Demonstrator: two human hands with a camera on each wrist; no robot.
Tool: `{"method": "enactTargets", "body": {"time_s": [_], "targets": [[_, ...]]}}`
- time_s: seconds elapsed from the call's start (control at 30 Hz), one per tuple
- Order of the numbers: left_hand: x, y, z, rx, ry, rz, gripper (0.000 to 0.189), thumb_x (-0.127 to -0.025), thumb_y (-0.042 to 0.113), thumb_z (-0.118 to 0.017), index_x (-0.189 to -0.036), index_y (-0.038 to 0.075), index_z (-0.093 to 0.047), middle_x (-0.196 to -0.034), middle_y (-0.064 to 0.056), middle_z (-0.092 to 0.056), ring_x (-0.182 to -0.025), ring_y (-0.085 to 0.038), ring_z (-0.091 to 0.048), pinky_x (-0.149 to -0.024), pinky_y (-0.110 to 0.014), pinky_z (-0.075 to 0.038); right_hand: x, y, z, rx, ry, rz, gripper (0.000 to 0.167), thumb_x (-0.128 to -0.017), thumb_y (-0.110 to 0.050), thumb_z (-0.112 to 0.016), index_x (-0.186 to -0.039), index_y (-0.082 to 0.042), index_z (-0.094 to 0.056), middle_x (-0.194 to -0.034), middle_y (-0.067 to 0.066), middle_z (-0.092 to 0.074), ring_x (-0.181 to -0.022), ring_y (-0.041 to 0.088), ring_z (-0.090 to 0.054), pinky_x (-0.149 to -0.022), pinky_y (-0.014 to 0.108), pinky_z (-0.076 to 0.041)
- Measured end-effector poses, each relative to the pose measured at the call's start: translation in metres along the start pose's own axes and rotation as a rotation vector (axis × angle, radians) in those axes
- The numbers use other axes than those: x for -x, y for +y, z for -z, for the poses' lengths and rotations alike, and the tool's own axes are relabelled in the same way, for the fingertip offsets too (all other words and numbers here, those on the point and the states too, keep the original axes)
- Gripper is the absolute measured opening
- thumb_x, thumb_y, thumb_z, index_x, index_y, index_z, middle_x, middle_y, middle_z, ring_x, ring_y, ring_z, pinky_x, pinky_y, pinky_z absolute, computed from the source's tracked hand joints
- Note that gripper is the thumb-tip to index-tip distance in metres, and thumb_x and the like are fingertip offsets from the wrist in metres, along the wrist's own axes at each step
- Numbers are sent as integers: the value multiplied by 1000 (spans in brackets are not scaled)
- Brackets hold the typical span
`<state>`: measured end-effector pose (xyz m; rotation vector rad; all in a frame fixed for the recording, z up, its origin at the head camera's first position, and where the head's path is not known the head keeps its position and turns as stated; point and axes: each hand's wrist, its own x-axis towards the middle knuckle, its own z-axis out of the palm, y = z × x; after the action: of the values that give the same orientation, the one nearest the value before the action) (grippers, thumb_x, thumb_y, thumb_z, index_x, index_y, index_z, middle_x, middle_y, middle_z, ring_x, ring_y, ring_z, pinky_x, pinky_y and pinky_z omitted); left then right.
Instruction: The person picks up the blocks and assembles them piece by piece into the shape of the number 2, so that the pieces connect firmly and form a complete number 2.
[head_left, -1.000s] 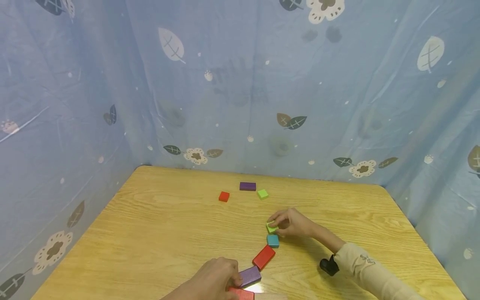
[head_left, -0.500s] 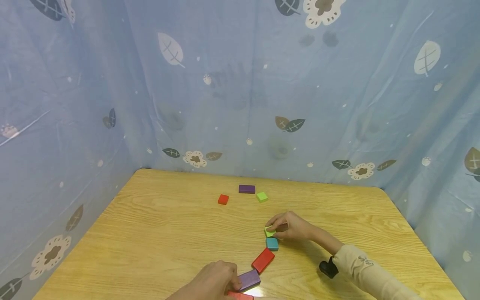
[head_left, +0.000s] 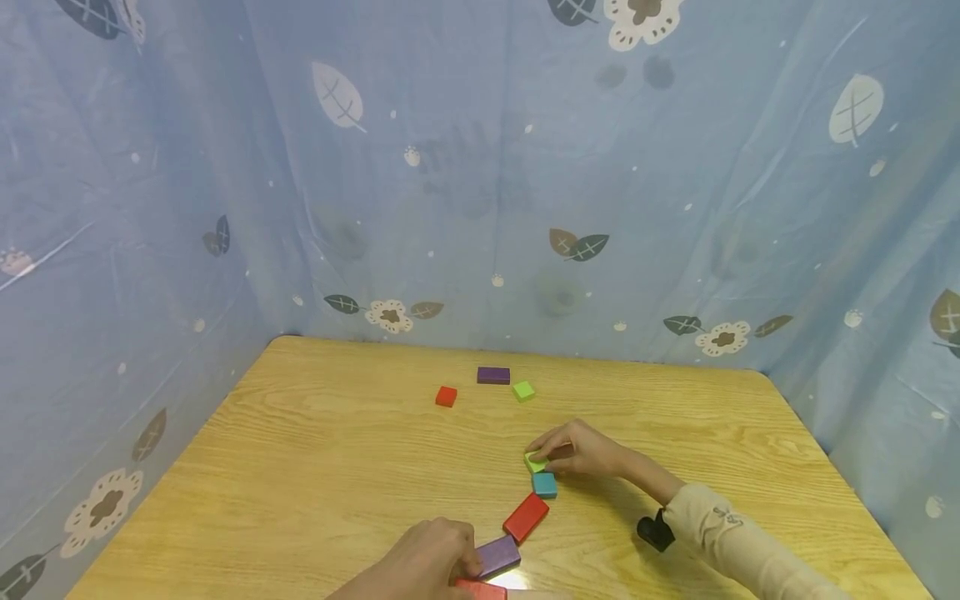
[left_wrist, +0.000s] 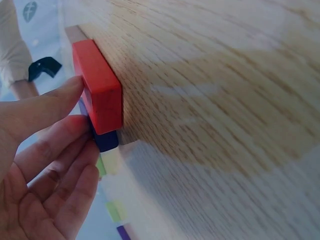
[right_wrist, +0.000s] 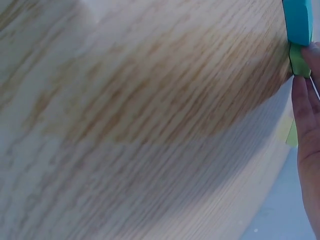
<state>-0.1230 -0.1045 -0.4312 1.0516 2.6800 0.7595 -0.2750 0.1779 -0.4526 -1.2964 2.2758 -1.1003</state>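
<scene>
My right hand (head_left: 581, 450) pinches a small lime-green block (head_left: 535, 462) between thumb and fingers, at the far end of a bent row of blocks. Just nearer lies a teal square block (head_left: 544, 485), then a red rectangular block (head_left: 527, 518) and a purple one (head_left: 498, 557). At the row's near end, my left hand (head_left: 431, 560) holds another red block (left_wrist: 100, 87), its thumb against one side and its fingers by the purple block. The bottom of the head view cuts this red block off. In the right wrist view the teal block (right_wrist: 299, 22) sits against the green one (right_wrist: 300, 61).
Toward the back of the wooden table (head_left: 337, 450) lie a red square block (head_left: 446, 397), a dark purple block (head_left: 493, 376) and another lime-green block (head_left: 523, 392). A pale block shows partly at the bottom edge. Blue patterned curtain (head_left: 450, 208) surrounds the table.
The right hand has shifted slightly left with the green block, which has turned a little and sits closer to the teal block. The left hand has stayed almost in place.
</scene>
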Motion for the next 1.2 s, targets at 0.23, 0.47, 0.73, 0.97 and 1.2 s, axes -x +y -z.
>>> {"method": "enactTargets", "body": {"time_s": [0.23,0.47,0.73,0.97,1.2], "targets": [[0,0,-1,-25,-6,2,22,-70,25,-85,-87,13,-77,-78,14,-62,-60,9,-46,-53,-9,-39,-2,1,0,-25,-20,50,23,-87,0,-66,-109,4,-70,-120,18,-63,-117,36,-55,-90,29,-48],[1,-1,0,-41,-6,-2,20,-70,23,-85,-86,14,-77,-78,14,-62,-61,8,-48,-55,-10,-40,-2,3,-2,-42,-28,81,25,-87,4,-64,-112,6,-67,-123,22,-60,-119,39,-51,-89,29,-48],[1,-2,-1,-21,-8,-8,21,-71,23,-85,-87,13,-77,-80,14,-63,-65,8,-51,-57,-10,-41,-1,3,-3,-85,-38,54,29,-86,9,-63,-115,6,-66,-127,21,-58,-122,36,-50,-91,28,-47],[1,-1,-1,-13,0,-8,20,-70,23,-85,-86,13,-77,-80,15,-62,-64,9,-49,-57,-10,-41,0,4,-3,-129,-56,77,37,-83,22,-54,-117,9,-64,-129,25,-54,-123,39,-48,-92,31,-46],[0,0,-1,-12,-14,14,21,-71,23,-85,-87,14,-78,-79,15,-62,-60,8,-45,-54,-10,-39,2,4,3,-122,-19,40,52,-78,28,-47,-124,6,-60,-133,23,-52,-126,36,-45,-96,34,-43]]}}
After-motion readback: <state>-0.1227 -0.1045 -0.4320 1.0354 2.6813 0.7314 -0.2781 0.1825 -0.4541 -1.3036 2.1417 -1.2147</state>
